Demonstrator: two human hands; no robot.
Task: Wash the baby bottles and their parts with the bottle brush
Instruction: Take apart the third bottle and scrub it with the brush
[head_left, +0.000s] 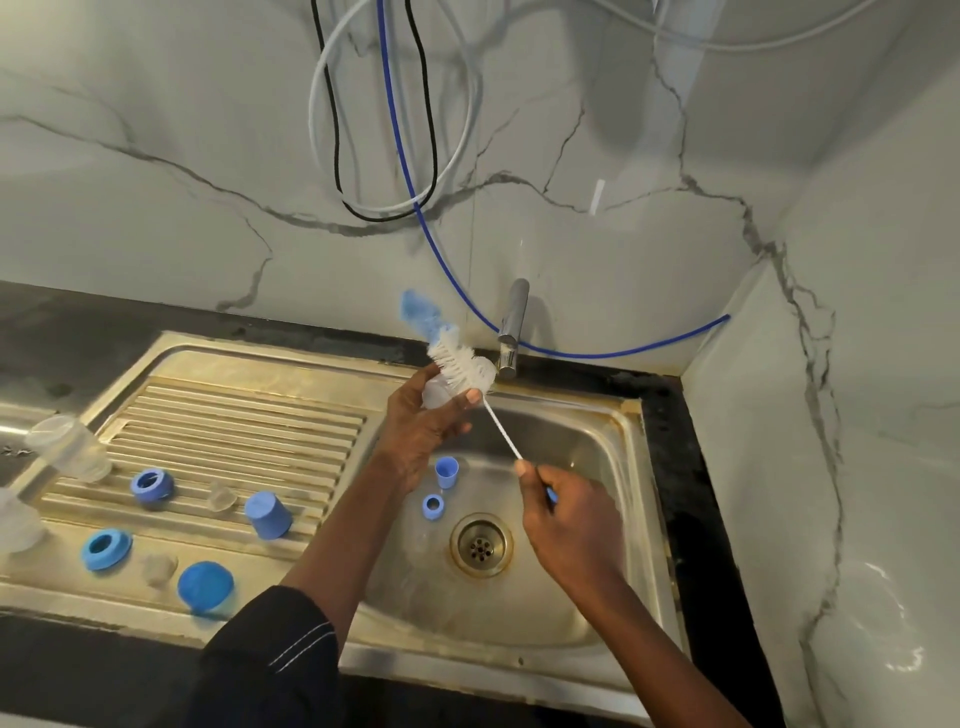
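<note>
Near the back edge of the sink (631, 410), the left hand (423, 423) grips a clear bottle part (435, 397) against the bottle brush (460, 364). The right hand (566, 512) pinches its wire handle (501, 434).

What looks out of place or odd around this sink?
Loose hoses dangle down the wall above the tap; a blue one trails behind it. Brown staining rings the drain.

L hand (426, 423) up, fingers curled round clear part (434, 397). R hand (569, 514) lower, to its right, thumb+index pinch stem of brush (460, 364). Both forearms extended fwd, L sleeve (270, 654) dark.
</note>
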